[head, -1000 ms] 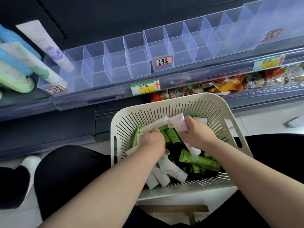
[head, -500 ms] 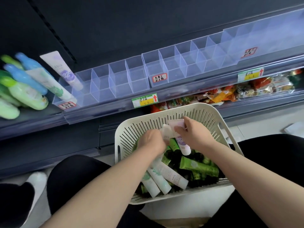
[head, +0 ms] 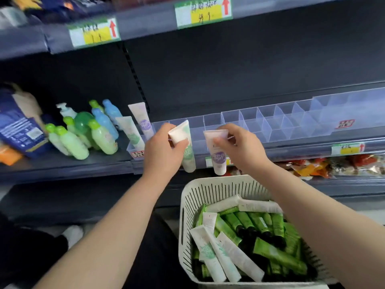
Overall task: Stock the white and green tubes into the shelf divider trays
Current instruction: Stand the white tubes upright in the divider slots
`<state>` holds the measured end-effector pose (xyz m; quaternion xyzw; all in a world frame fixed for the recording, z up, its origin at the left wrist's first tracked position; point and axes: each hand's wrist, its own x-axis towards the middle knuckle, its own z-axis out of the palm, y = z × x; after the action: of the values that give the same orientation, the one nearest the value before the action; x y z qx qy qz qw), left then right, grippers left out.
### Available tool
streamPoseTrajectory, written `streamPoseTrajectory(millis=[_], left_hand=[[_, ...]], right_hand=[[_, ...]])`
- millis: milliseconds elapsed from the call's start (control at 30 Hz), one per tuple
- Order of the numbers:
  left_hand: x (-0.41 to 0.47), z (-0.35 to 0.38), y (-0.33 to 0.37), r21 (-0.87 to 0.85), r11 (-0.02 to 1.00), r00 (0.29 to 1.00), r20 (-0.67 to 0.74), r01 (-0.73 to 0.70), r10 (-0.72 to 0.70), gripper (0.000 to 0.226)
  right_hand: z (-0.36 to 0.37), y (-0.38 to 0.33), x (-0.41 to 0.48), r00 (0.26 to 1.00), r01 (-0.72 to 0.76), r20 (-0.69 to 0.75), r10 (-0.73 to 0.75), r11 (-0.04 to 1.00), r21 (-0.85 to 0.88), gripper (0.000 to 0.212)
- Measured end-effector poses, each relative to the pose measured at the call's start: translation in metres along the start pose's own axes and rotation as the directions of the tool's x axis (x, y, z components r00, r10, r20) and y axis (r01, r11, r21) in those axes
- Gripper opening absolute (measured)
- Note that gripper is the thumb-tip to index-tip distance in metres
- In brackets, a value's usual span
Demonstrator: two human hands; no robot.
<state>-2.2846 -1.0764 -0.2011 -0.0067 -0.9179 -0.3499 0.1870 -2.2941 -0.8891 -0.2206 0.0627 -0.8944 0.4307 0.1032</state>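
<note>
Before the clear divider trays [head: 270, 124], your left hand [head: 161, 152] grips a green-printed white tube [head: 186, 149] and your right hand [head: 239, 147] pinches a purple-printed white tube [head: 217, 155], caps down.

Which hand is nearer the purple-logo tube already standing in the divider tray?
Left. The left hand, holding a green-print tube, is just right of the standing tube; the right hand, holding another purple-logo tube, is farther right, beyond the left hand.

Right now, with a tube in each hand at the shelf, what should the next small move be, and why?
Probably lower the green-print tube in the left hand, cap down, into an empty compartment of the divider tray beside the two standing tubes; it hangs right before those slots.
</note>
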Motion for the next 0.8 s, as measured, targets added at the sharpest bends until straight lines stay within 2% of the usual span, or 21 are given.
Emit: streamPoseTrajectory(millis=[100, 200, 333, 667, 800], left_hand=[[0.022, -0.030, -0.008, -0.020, 1.000, 0.993, -0.116, 0.016, -0.018, 0.019], [0.035, -0.047, -0.022, -0.083, 0.996, 0.986, -0.164, 0.022, -0.036, 0.014], [0.046, -0.057, -0.038, -0.114, 0.993, 0.972, -0.233, 0.011, -0.037, 0.021], [0.076, -0.051, -0.063, -0.069, 0.997, 0.974, -0.222, 0.022, -0.037, 0.027], [0.083, -0.050, -0.070, 0.002, 0.999, 0.981, -0.192, 0.039, -0.038, 0.022]], right_hand=[[0.007, -0.024, 0.025, 0.998, 0.051, -0.029, -0.050, 0.998, 0.033, 0.014], [0.019, -0.045, 0.047, 0.993, 0.107, -0.051, -0.102, 0.989, 0.101, 0.013], [0.042, -0.064, 0.083, 0.989, 0.125, -0.097, -0.111, 0.980, 0.155, 0.017], [0.110, -0.083, 0.158, 0.995, 0.094, 0.006, -0.100, 0.953, 0.288, 0.016], [0.131, -0.079, 0.172, 0.990, 0.097, 0.091, -0.112, 0.984, 0.150, 0.021]])
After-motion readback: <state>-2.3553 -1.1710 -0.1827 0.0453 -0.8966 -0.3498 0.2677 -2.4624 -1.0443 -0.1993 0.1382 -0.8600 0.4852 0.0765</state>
